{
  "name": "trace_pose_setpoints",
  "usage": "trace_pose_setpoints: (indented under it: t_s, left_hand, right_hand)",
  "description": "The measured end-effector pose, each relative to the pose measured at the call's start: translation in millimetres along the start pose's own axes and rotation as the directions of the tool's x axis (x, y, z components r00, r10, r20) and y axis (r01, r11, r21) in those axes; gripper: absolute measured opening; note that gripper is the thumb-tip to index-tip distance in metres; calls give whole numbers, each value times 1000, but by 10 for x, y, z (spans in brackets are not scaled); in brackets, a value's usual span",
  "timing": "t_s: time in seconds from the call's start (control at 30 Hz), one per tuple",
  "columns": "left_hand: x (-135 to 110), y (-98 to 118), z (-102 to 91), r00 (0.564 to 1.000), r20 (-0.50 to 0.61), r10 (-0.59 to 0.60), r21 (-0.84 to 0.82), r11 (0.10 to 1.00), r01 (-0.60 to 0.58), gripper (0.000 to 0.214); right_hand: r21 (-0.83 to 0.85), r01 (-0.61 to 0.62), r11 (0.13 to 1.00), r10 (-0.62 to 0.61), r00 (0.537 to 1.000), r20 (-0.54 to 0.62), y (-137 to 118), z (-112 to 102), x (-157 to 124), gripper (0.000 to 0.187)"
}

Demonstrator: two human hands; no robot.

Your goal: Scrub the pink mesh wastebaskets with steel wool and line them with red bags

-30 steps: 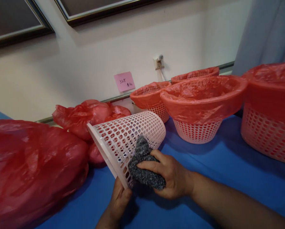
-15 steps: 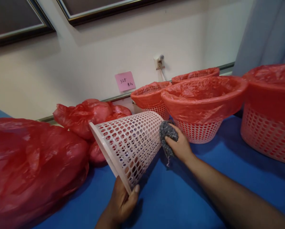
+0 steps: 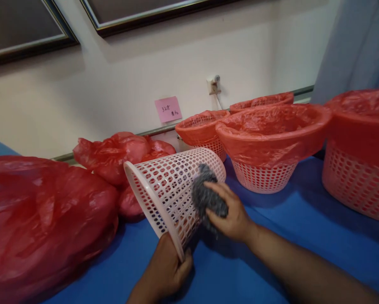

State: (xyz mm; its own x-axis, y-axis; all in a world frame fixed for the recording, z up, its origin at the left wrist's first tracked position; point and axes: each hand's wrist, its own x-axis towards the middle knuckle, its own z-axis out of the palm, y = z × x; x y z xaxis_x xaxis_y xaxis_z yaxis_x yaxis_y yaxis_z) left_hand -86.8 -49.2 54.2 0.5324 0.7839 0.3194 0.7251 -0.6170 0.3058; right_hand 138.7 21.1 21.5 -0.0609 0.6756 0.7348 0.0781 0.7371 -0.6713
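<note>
A pale pink plastic basket with a holed wall lies tilted on its side, its open mouth toward the lower left. My left hand grips the rim at its bottom edge, thumb outside and fingers inside the mouth. My right hand is closed on a dark grey cloth, which is pressed against the basket's side wall near the base. The cloth is slightly blurred, and its exact kind is hard to make out.
Several baskets lined with red plastic bags, such as the large one, stand at the right and back. Filled red plastic bags lie at the left on the blue tabletop. A pink note and a socket are on the wall.
My right hand has moved left and down with the cloth, from the basket's base end onto its side wall. The basket has turned slightly in my left hand's grip.
</note>
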Motion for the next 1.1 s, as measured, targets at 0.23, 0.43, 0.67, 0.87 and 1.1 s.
trace_pose_setpoints:
  t_s: [0.23,0.43,0.67,0.87,1.1]
  left_hand:
    - [74,22,-16,1000,18,-4,-53,999,5,82]
    - [159,58,44,993,109,-48,-142,988,63,63]
    - [-69,-28,87,982,-80,-170,-443,889,118,50]
    - [-159,-120,78,942,-101,-321,-624,757,191,59]
    - [-152,-81,119,934,-69,-351,-610,755,238,58]
  right_hand:
    - [214,-485,848,528,805,-271,444,-89,233,62]
    - [16,260,966,-260,959,110,-171,-21,-51,76]
    - [152,341,928,-371,884,285,-298,33,-116,75]
    - [74,202,977,-213,951,226,-205,53,-93,67]
    - [130,-457,880,474,827,-303,363,-42,183,62]
